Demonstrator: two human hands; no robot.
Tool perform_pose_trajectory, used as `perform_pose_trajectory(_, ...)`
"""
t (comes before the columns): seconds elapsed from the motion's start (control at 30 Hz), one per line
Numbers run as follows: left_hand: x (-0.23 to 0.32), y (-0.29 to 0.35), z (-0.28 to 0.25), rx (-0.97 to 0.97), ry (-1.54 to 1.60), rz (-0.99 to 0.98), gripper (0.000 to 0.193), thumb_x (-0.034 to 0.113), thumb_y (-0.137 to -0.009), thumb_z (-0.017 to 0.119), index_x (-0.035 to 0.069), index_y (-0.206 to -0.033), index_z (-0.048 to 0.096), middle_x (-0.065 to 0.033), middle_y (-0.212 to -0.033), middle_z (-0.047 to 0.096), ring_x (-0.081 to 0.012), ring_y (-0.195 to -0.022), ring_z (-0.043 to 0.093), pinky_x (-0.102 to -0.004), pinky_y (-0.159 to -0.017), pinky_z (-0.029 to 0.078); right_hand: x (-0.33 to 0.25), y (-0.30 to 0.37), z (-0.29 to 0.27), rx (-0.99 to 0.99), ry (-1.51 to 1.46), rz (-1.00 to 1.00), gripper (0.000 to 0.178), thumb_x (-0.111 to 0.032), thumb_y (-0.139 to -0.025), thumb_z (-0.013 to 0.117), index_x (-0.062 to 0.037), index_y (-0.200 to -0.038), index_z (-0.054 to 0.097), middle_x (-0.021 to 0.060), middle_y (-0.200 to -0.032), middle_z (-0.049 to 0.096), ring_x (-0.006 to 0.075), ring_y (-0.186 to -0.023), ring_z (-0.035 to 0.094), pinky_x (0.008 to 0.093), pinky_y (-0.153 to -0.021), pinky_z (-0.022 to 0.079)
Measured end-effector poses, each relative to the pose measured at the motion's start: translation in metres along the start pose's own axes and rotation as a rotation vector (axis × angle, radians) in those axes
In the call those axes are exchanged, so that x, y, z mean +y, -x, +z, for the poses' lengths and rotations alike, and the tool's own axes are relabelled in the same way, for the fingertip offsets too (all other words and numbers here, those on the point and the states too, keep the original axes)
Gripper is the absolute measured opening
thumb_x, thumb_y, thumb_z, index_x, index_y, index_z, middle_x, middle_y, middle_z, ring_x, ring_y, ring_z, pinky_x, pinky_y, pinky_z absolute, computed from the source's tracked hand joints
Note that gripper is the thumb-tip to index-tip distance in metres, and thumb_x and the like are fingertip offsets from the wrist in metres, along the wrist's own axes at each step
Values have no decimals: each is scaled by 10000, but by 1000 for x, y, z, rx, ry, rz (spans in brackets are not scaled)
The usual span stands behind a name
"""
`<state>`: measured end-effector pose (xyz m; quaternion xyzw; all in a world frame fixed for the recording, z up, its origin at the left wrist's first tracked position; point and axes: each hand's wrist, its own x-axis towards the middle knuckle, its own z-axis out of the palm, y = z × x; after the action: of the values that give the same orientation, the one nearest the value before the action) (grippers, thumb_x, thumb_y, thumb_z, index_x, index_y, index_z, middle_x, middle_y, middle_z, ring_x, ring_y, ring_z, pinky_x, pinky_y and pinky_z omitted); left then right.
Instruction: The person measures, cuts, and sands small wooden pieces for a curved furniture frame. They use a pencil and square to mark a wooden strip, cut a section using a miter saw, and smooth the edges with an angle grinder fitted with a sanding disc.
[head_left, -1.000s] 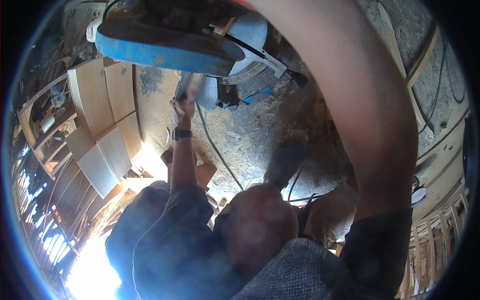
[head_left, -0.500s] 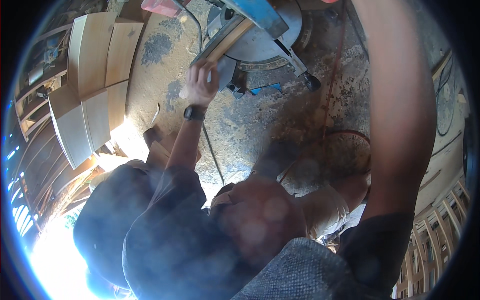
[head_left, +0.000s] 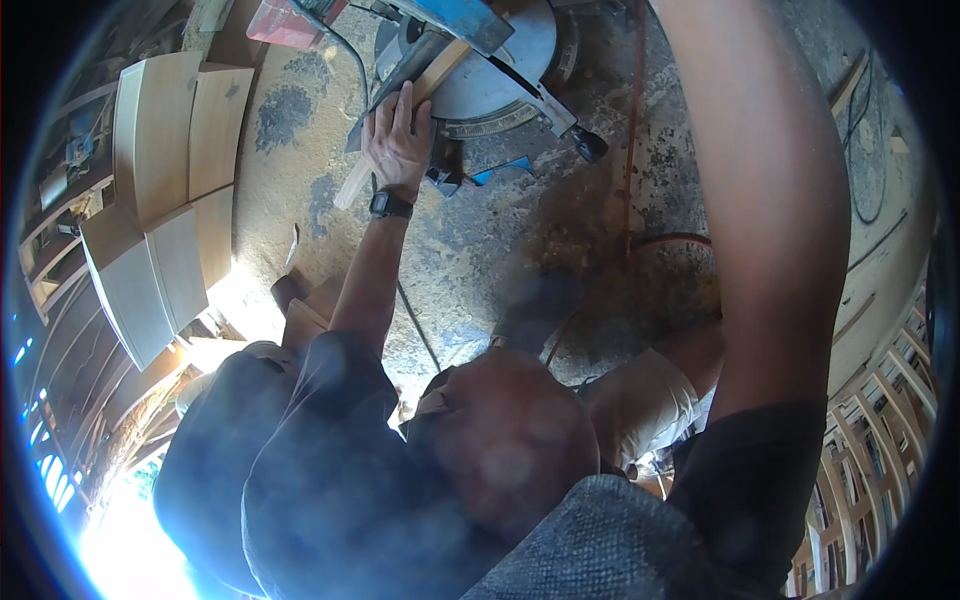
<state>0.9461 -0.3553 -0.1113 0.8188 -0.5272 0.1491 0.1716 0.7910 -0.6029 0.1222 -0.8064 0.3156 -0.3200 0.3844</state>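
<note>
My left hand (head_left: 397, 148), with a dark watch on its wrist, grips a narrow wooden strip (head_left: 443, 68) on a mitre saw. Its fingers lie over the strip and reach the saw's grey fence (head_left: 412, 66). The strip's pale near end (head_left: 352, 185) sticks out beside the palm. Above the round metal saw table (head_left: 515, 75) is the saw's blue upper part (head_left: 460, 18), cut off by the top edge. My right forearm (head_left: 765, 150) stretches up past the top edge, so that hand is out of sight.
Pale wooden panels (head_left: 165, 130) stand at the left. A red object (head_left: 290, 22) lies beyond the saw, near a dark cable (head_left: 345, 50). A blue piece (head_left: 505, 170) and a black knob (head_left: 590, 145) are at the saw's near side. Slatted wood (head_left: 880, 430) is at the right.
My left hand has shifted, its fingers now straighter along the strip. The saw and floor sit further left and up in the picture. My right arm remains raised.
</note>
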Motion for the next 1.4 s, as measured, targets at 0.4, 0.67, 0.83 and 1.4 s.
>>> perform_pose_trajectory(0.4,16,-10,5,-83,143,-96,278,274,-952,704,125,-1186,716,-93,-1094,725,-323,-987,680,-428,-886,534,3,6,-9,21,-8,10,371,-303,-881,689,58,-796,676,191,-712,667,260,-664,674,418,-668,538)
perform_pose_trajectory(0.67,16,-9,6,-84,142,-93,321,319,-940,716,112,-1185,718,-93,-1104,724,-326,-1000,674,-434,-892,526,4,7,-9,32,-11,15,371,-303,-881,688,56,-789,674,187,-704,664,256,-656,671,417,-663,535)
perform_pose_trajectory(0.83,27,-16,9,-87,129,-106,333,319,-921,734,107,-1177,728,-99,-1099,719,-338,-982,658,-453,-885,519,9,8,-14,56,9,26,371,-303,-881,688,55,-784,673,185,-699,662,253,-652,668,416,-660,534)
perform_pose_trajectory(1.4,37,-5,18,-45,2,-122,298,307,-934,711,52,-1085,741,-125,-960,723,-360,-866,654,-481,-786,519,15,5,-23,97,34,32,372,-302,-880,687,51,-768,670,179,-682,655,244,-636,661,414,-649,527)
